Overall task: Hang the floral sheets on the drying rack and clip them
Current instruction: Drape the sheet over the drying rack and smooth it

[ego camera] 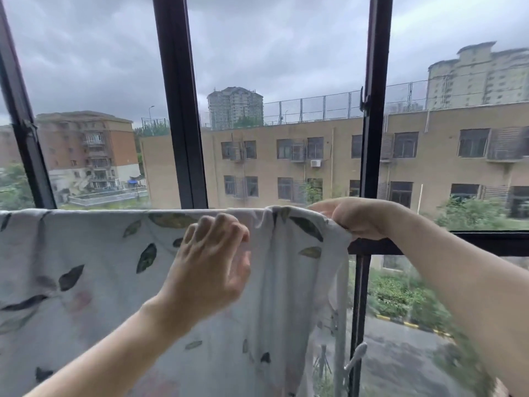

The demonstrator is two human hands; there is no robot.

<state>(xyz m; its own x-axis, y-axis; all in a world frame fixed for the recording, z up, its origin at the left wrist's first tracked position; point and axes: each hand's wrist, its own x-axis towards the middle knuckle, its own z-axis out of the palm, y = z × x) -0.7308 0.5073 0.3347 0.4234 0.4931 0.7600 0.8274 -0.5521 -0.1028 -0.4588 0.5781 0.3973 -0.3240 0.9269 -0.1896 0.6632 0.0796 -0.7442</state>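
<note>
Both forearms reach up and forward. The left hand [210, 265] hovers with fingers loosely spread before the floral sheet [94, 270], blurred. The right hand [353, 216] pinches the sheet's bunched top corner, draped before the window frame [180, 110].

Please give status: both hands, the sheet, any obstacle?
Right hand gripping floral sheet at its top right corner. Left hand open, against the fabric. Sheet draped along top edge; no clip visible. Nothing blocking.
</note>
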